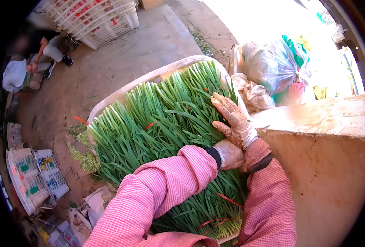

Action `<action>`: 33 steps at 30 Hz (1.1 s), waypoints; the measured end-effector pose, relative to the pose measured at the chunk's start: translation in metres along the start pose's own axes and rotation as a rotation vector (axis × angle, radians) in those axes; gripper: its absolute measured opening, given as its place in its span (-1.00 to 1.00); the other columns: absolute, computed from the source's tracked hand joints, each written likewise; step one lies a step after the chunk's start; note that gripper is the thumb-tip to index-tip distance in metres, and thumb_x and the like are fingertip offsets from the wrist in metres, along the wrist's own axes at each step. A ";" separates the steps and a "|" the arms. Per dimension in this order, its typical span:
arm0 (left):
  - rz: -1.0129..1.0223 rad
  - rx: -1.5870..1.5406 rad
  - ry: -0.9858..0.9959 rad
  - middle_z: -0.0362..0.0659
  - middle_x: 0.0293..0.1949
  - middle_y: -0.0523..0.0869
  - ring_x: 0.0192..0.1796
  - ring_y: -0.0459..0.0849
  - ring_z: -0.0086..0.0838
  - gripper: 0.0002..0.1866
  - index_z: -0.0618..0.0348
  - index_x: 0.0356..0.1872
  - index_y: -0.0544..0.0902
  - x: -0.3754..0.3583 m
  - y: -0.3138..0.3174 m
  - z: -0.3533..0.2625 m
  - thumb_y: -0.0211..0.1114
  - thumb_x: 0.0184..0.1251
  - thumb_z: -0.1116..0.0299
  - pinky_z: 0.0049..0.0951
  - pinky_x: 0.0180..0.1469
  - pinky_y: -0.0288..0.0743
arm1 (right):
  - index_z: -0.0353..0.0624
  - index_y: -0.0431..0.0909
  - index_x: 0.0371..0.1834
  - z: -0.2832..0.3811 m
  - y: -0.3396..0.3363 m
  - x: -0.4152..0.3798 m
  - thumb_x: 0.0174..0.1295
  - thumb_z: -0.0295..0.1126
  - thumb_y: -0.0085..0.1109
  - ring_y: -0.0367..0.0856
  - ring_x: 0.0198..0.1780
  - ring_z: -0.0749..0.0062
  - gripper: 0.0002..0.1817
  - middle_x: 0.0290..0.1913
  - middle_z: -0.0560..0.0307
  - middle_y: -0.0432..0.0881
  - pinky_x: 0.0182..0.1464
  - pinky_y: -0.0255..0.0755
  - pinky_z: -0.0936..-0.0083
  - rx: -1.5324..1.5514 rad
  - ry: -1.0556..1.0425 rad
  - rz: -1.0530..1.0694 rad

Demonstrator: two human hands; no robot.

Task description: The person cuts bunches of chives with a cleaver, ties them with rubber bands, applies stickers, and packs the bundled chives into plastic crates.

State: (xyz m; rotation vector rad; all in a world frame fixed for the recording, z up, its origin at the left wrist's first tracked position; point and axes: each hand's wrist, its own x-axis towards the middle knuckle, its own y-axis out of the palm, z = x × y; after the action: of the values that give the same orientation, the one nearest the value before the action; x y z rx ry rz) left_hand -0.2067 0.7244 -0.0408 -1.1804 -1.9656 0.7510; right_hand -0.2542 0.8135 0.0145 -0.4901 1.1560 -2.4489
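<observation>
Bundles of green Chinese chives, bound with red ties, fill a pale plastic crate. My right hand, in a thin translucent glove, lies on the chives along the crate's right side, its fingers stretched out. Close below it, my left hand, gloved too, reaches across to the right wrist, and its fingers are hidden there. White stem ends face the crate's far rim, while other ends show at the near edge.
To the right is a concrete ledge, with a full clear plastic bag beyond it. Stacked white crates stand at the back left, near a seated person. More crates lie at the left.
</observation>
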 end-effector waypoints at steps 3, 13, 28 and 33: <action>0.231 -0.155 -0.146 -0.01 -0.02 0.54 0.09 0.44 -0.09 -0.57 0.16 -0.02 0.50 0.004 -0.001 -0.001 0.07 0.05 0.25 -0.22 0.22 0.22 | -0.12 0.29 0.21 -0.004 0.000 0.008 0.09 -0.43 0.10 0.16 0.29 0.02 -0.46 0.29 -0.03 0.21 0.32 0.03 0.28 -0.051 -0.004 0.093; 0.045 -0.239 -0.125 0.02 -0.06 0.57 0.06 0.48 -0.15 -0.62 0.09 -0.06 0.54 0.004 -0.017 0.003 0.03 0.14 0.16 -0.25 0.18 0.26 | -0.01 0.33 0.19 -0.009 0.007 0.015 0.15 -0.41 0.03 0.15 0.29 0.03 -0.53 0.27 0.01 0.24 0.32 0.05 0.30 -0.270 -0.026 0.138; -0.932 -0.103 -1.504 0.20 0.31 0.08 0.37 0.03 -0.11 0.05 0.36 0.31 -0.02 -0.333 -0.049 -0.250 0.24 -0.01 -0.20 -0.30 0.37 -0.12 | -0.25 -0.01 0.32 0.209 0.066 -0.234 0.09 0.02 0.12 0.07 0.32 -0.08 -0.14 0.32 -0.20 0.08 0.31 -0.05 0.11 -0.069 0.362 -0.322; -0.560 0.184 -1.320 0.24 0.34 -0.13 0.38 -0.16 0.08 0.31 0.37 0.32 -0.19 -0.300 0.006 -0.252 0.29 -0.29 -0.37 -0.05 0.34 -0.21 | -0.20 0.00 0.28 0.256 0.128 -0.219 -0.31 0.05 0.39 -0.16 0.36 -0.17 0.09 0.37 -0.22 -0.11 0.30 -0.24 -0.10 -0.305 0.514 0.036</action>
State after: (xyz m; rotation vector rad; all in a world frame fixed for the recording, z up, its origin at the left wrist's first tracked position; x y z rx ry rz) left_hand 0.0986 0.4854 0.0166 0.1918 -2.9100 1.5464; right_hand 0.0787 0.6774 0.0351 0.0978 1.7368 -2.4465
